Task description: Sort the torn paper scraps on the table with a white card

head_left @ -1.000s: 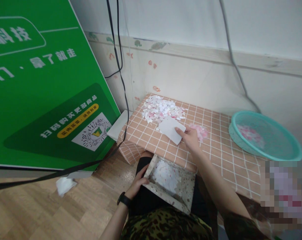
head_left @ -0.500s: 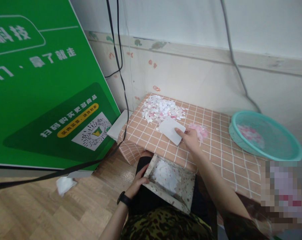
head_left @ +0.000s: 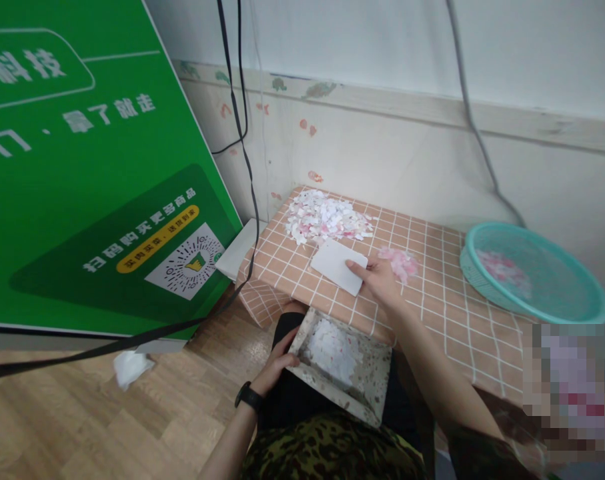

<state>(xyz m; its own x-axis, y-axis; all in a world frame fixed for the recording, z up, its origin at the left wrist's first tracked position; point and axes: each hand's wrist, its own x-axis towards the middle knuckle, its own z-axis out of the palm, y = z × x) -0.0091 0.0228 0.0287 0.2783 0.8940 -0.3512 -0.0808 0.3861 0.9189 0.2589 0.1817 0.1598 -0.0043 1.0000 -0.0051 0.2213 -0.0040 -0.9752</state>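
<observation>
My right hand (head_left: pixel 378 279) pinches a flat white card (head_left: pixel 336 265) by its right edge, thumb on top, low over the checked tablecloth. Whether the card touches the cloth I cannot tell. Just beyond the card spreads a heap of white paper scraps (head_left: pixel 322 212) with bits of pink. Right of the card lies a smaller patch of pink scraps (head_left: pixel 401 264). On my lap rests a shallow speckled tray (head_left: pixel 327 390) with small white flakes (head_left: pixel 329 345) inside. My left hand (head_left: pixel 281 363) grips its left side, thumb over the rim.
A turquoise basket (head_left: pixel 585 312) with pink and white scraps stands at the table's right. Close on the left rises a large green sign (head_left: pixel 82 220). A dark cable (head_left: pixel 255 193) hangs past the table's left corner. A white crumpled thing (head_left: pixel 131 368) lies on the floor.
The card in my right hand has shifted slightly left and toward me on the table. My left hand and the tray have stayed in place.
</observation>
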